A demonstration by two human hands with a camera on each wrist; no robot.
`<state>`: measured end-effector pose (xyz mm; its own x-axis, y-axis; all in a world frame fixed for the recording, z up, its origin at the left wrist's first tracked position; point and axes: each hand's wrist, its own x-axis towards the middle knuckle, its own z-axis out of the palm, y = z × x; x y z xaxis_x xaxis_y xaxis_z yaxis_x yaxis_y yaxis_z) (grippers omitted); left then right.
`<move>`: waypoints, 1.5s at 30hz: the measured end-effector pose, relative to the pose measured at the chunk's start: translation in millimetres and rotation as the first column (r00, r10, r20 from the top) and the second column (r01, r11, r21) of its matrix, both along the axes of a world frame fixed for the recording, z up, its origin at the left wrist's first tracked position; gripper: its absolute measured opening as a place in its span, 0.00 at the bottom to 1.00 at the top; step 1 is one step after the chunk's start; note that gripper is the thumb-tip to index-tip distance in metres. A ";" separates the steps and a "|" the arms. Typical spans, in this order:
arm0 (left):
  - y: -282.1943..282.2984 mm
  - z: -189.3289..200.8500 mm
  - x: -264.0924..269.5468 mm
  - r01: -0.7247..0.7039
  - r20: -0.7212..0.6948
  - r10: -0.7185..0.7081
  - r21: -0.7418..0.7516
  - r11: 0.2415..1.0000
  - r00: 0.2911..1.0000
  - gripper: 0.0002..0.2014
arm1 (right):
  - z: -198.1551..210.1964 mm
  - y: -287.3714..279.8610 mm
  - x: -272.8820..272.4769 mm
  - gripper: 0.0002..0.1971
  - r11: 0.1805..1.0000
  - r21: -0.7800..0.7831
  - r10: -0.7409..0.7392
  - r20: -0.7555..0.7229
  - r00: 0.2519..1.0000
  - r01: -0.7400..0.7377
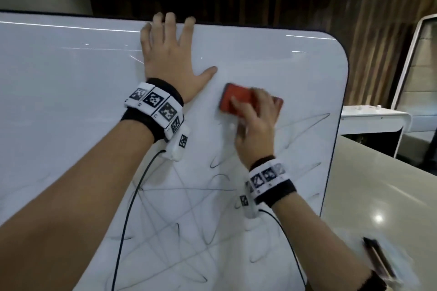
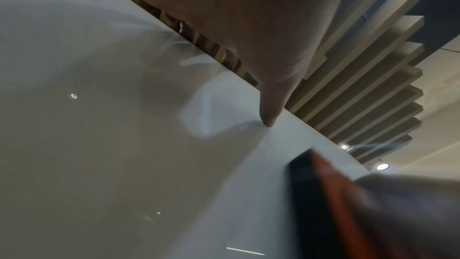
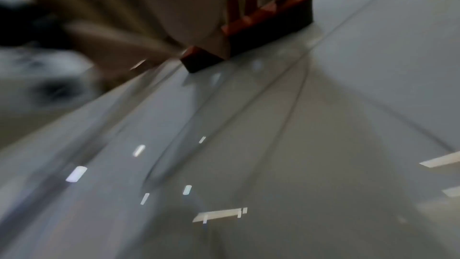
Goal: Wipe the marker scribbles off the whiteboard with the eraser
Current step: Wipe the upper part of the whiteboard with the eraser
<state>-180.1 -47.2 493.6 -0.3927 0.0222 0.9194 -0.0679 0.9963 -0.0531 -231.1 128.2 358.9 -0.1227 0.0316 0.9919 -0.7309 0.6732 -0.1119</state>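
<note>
The red block eraser [image 1: 238, 99], gripped by curled right hand [image 1: 256, 123] fingers, is pressed on the glossy white whiteboard [image 1: 71, 82]; the spread-fingered left hand [image 1: 170, 59] steadies it. Wiping is under way; downward strokes over the remaining black marker scribbles [image 1: 189, 208] are judged necessary next.

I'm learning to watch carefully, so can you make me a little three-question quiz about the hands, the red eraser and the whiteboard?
1. True or false: the left hand lies flat on the whiteboard with its fingertips over the top edge.
2. Which hand holds the red eraser? A) left B) right C) neither
3. Fill in: most of the scribbles that remain lie ____ the eraser in the head view.

Key
1. True.
2. B: the right hand grips it against the board.
3. Below; the board above and to the left of it looks clean.
</note>
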 end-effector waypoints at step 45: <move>-8.7 1.9 -1.1 0.023 -0.006 -0.023 0.008 1.000 1.000 0.52 | -38.8 2.2 1.8 0.15 1.000 0.014 0.018 0.022 1.000 -0.018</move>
<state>-181.2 -55.9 495.5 -0.3868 0.0234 0.9219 -0.0457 0.9980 -0.0445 -229.3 130.4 320.1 -0.1444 0.0157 0.9894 -0.7403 0.6618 -0.1185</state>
